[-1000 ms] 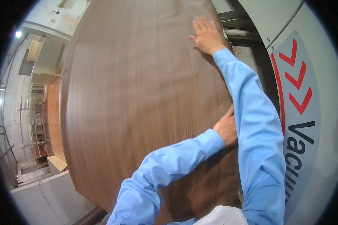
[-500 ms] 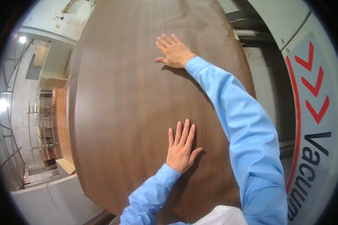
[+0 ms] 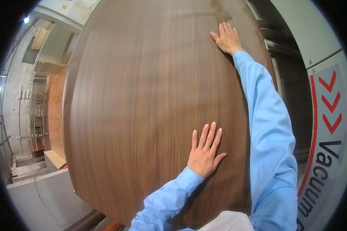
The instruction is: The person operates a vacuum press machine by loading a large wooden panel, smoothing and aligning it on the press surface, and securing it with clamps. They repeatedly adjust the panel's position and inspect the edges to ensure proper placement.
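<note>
Here | left hand (image 3: 202, 157) flat, splayed, atop brown wood-grain sheet (image 3: 142, 115), which extends leftward beyond it | right hand (image 3: 228, 41) likewise, farther out, nearer sheet's right edge

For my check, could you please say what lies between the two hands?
In the head view, only bare brown wood-grain sheet lies between the left hand and right hand.

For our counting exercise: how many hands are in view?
2: the left hand on the brown sheet, right of its middle; the right hand farther up, near the sheet's right edge. Both show fully.
</note>
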A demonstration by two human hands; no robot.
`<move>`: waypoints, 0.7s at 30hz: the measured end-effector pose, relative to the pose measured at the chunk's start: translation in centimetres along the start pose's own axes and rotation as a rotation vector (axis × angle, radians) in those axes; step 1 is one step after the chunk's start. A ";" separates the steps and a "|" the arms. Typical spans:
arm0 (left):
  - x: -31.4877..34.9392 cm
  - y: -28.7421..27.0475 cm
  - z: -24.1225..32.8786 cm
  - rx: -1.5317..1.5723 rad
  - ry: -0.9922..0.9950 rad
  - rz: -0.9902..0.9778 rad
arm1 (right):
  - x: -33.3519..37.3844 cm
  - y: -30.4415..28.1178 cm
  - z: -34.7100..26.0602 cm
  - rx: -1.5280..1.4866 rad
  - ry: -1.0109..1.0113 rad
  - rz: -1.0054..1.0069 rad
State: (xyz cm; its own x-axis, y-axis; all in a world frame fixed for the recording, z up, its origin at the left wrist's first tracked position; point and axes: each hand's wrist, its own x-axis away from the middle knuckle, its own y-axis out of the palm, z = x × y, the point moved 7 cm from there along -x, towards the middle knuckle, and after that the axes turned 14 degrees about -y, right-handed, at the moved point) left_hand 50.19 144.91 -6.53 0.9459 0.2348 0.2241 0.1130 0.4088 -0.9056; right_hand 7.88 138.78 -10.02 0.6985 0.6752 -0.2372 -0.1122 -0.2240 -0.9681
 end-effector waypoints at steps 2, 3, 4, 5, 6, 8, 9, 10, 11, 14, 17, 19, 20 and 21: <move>0.3 -0.1 0.0 -0.007 0.008 0.011 | 1.5 -0.5 -0.2 0.007 0.002 -0.039; 0.5 -0.1 0.0 -0.014 0.010 0.013 | 2.2 -0.8 -0.2 -0.014 0.006 -0.058; 0.8 -0.1 0.0 -0.020 0.009 0.014 | 2.9 -1.7 -0.2 -0.008 0.009 -0.006; 1.3 0.1 0.2 -0.014 0.020 -0.001 | 3.7 -2.1 -0.2 0.000 0.024 -0.010; 1.8 0.2 0.3 -0.008 0.032 -0.012 | 4.5 -2.2 -0.2 0.045 0.076 -0.080; 2.9 0.5 0.5 0.006 0.050 -0.026 | 5.9 -2.9 -1.8 0.070 0.102 -0.047; 3.4 0.8 0.6 0.012 0.057 -0.050 | 6.7 -3.2 -2.7 0.109 0.132 -0.018; 3.9 1.6 0.6 -0.005 0.051 -0.140 | 7.3 -2.7 -4.8 0.062 -0.014 -0.055; 4.1 1.4 0.7 -0.013 0.059 -0.095 | 8.0 -2.6 -6.9 0.017 -0.162 -0.041; 4.4 1.2 0.9 -0.034 0.077 -0.023 | 9.6 -3.6 -7.5 -0.070 -0.273 0.036; 4.1 1.6 0.9 -0.059 0.075 -0.075 | 10.2 -6.2 -1.8 0.138 -0.092 0.106; 4.0 1.9 0.8 -0.068 0.053 -0.119 | 11.2 -8.4 3.3 0.154 0.121 0.176; 4.0 1.5 0.9 -0.053 0.062 -0.082 | 11.9 -9.4 5.9 0.080 0.267 0.243; 4.0 1.4 1.0 -0.050 0.061 -0.075 | 12.1 -9.7 7.0 0.022 0.312 0.289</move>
State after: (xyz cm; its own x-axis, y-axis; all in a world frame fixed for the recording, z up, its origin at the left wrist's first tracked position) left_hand 53.87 147.30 -6.59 0.9506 0.1505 0.2715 0.1984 0.3781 -0.9043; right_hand 12.51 154.04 -4.03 0.8163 0.3410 -0.4662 -0.3473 -0.3551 -0.8679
